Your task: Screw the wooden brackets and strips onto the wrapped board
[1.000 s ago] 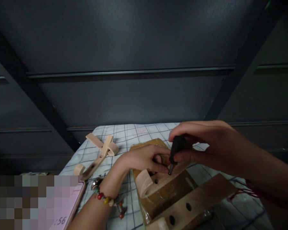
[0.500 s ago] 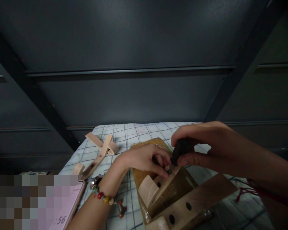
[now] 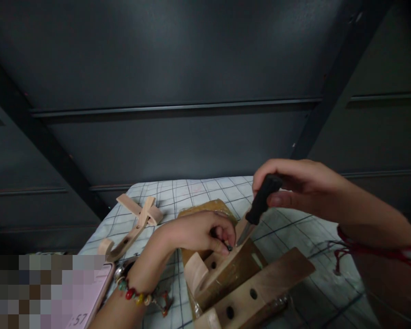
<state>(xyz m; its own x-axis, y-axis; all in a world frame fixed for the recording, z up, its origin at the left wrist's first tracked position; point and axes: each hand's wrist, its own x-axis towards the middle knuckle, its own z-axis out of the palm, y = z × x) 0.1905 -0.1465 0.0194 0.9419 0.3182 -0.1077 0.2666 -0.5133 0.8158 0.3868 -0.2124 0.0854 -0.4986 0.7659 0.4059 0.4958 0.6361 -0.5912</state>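
Note:
A black-handled screwdriver [image 3: 263, 199] is in my right hand [image 3: 303, 185], its fingers wrapped around the handle. The metal shaft slants down toward a curved wooden piece [image 3: 222, 270], close by my left fingertips. My left hand [image 3: 203, 232] rests over that wooden piece, thumb and finger pinched on a small dark screw-like piece [image 3: 229, 248], partly hidden by the fingers. Under the wood lies a brown block wrapped in clear film [image 3: 241, 269]. Dark holes show in the curved wood, and a block-shaped end stands up at its near left.
A second wooden bar [image 3: 272, 285] with dark holes lies in front. More joined wooden pieces [image 3: 137, 224] sit at the left on the checked cloth [image 3: 181, 192]. A phone [image 3: 91, 297] is at lower left. A dark panelled wall [image 3: 178, 141] stands behind the table.
My right hand has lifted a little with the screwdriver, whose tip has come away from the left fingertips; more of its handle and shaft shows. My left hand keeps its pinch. The view has shifted slightly.

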